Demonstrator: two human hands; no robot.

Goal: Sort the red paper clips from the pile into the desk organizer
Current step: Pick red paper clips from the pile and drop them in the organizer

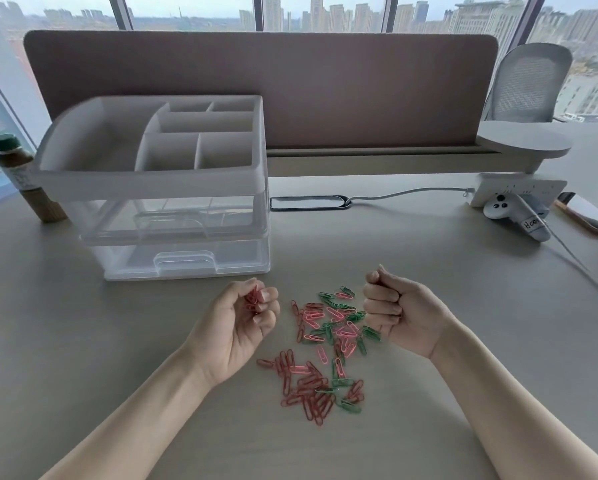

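A pile of red, pink and green paper clips (325, 348) lies scattered on the desk between my hands. My left hand (242, 327) is curled, palm up, around a few red paper clips (252, 299) just left of the pile. My right hand (397, 313) is closed in a fist at the pile's right edge; I see nothing in it. The white desk organizer (152, 178) stands behind my left hand, with several bare compartments on top and two clear drawers below.
A brown bottle with a green cap (17, 174) stands left of the organizer. At the back right are a white controller (515, 213), a power strip (519, 190) with cable, and a phone (588, 213). A pink divider panel (325, 88) closes the desk's far side.
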